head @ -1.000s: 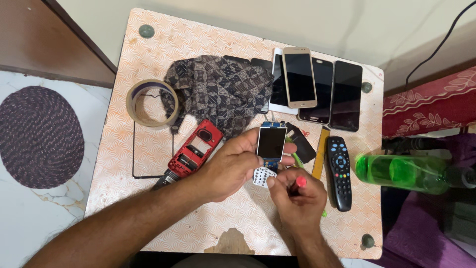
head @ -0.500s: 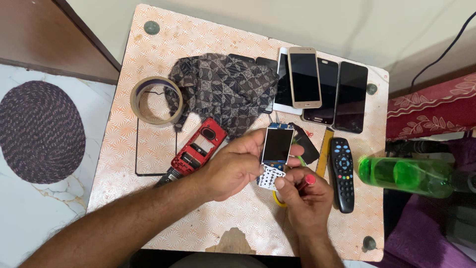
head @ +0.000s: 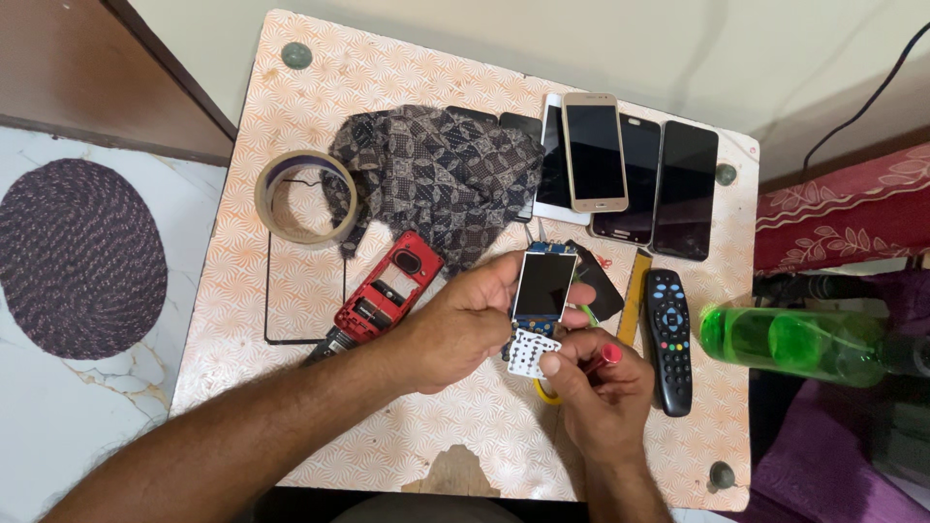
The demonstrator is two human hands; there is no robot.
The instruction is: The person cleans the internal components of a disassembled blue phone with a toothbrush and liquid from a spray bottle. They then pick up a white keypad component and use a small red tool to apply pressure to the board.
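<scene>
The left hand (head: pixel 465 329) has its fingers clamped on a stripped phone board (head: pixel 542 288) above the counter (head: pixel 387 77). The right hand (head: pixel 605 397) has its fingers closed on a red-tipped tool (head: pixel 603 356), touching the white keypad (head: pixel 533 353).

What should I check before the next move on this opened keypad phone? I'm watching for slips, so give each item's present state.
1. Left hand grips the phone board: ok.
2. Board's screen faces up, unobstructed: ok.
3. Right hand holds the red-tipped tool: ok.
4. Tool tip on the right spot: cannot tell, fingers hide it.
5. White keypad sheet seated flat: not ok, it hangs loose.
6. Red phone shell close by on the table: ok.
</scene>
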